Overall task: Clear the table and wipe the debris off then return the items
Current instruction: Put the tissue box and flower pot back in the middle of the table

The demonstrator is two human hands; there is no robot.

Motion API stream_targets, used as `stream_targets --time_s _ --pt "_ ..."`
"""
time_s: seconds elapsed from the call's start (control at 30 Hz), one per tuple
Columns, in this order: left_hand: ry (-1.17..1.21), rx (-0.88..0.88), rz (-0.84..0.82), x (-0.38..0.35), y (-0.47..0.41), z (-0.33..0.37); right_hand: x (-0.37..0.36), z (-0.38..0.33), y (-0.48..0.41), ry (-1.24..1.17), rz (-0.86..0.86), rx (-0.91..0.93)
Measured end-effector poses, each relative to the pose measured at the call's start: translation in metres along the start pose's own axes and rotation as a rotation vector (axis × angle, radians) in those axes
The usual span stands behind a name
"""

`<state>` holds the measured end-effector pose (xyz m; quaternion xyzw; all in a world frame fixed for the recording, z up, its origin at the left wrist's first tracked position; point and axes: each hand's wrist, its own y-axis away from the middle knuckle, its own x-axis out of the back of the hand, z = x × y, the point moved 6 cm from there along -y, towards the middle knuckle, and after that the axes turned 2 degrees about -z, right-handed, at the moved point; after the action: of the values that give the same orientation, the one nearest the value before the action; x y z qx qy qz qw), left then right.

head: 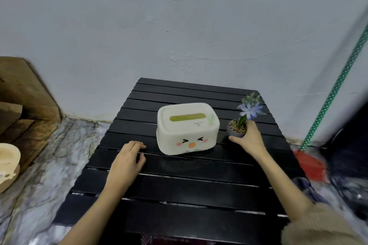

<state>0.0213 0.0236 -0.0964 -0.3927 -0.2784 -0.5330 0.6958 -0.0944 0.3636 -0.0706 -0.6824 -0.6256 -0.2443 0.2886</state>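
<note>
A black slatted table [179,189] fills the middle of the view. On it stands a white fluffy tissue box [187,128] with a cartoon face and a green slot in its lid. To the right of the box, my right hand [249,137] grips a small grey flower pot [237,129] holding a blue flower; the pot is at the table's right side, and I cannot tell whether it touches the surface. My left hand [129,157] rests on the table left of the box, fingers curled, holding nothing.
A pale wall rises behind the table. Wooden boards [23,93] and a beige bowl [8,163] are on the marble floor at the left. A red broom [312,165] with a green dotted handle leans at the right, near a dark object.
</note>
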Motion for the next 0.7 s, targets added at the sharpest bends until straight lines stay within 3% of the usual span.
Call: stream_targets --time_s 0.43,0.6,0.7 --pt "0.056 -0.002 -0.06 0.002 0.0 -0.001 0.015 0.009 0.053 -0.071 -0.012 -0.028" --pt "0.201 0.064 -0.087 0.007 -0.001 0.009 0.023 -0.007 0.088 -0.054 0.033 0.079" --pt "0.264 0.057 -0.057 0.013 -0.004 0.027 0.009 -0.027 0.096 -0.081 -0.056 0.158"
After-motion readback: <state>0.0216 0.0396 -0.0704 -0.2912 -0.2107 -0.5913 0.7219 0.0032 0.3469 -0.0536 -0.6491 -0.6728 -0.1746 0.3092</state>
